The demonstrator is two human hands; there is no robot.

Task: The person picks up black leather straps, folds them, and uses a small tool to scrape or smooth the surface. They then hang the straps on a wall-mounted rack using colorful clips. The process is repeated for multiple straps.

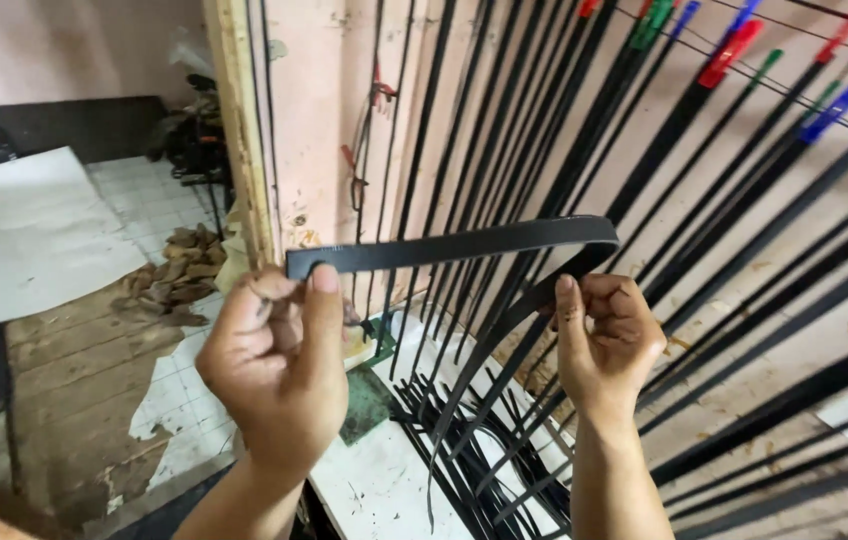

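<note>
Belt, black and flat, sat pinched in your left hand and clamped in your right hand, held before the wall. Loose slack risked snagging hanging belts just behind. Open floor lay left; doorframe edge close.

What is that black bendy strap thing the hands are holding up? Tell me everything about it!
The black rubber belt is a long, flat, matte band that looks like rubber. It is folded over, with a tight bend at the right, so one run lies nearly level and the other curves down. The left hand pinches its left end between thumb and fingers; the right hand grips the lower run. It is held up in front of many similar black belts hanging on the pink wall.
</note>
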